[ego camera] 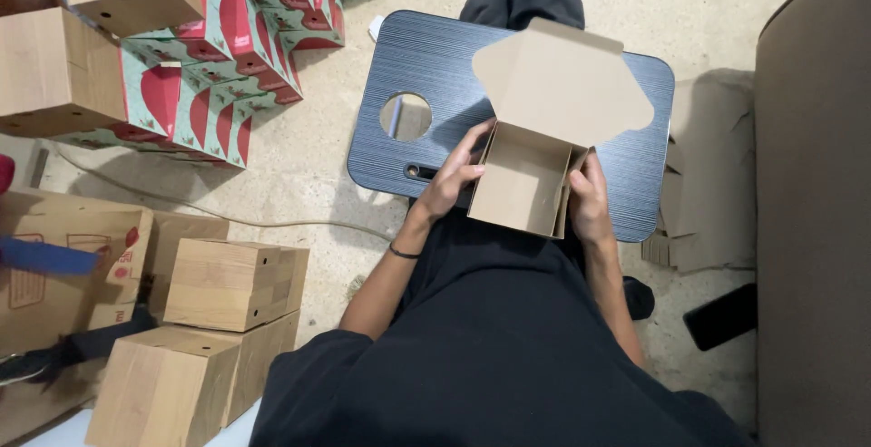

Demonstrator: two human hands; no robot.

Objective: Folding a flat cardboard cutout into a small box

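Box body was formed, lid flap not yet closed: left hand [451, 177] and right hand [588, 200] each gripped a side of the open cardboard box [522, 182] on the dark lap tray [435, 75].

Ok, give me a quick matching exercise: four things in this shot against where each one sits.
Things:
1. open cardboard box
2. lap tray
3. closed brown boxes
4. black phone

Places:
A. floor beside the sofa
B. stacked at lower left
C. between left hand and right hand
D. across the person's legs

Pairs: 1-C, 2-D, 3-B, 4-A
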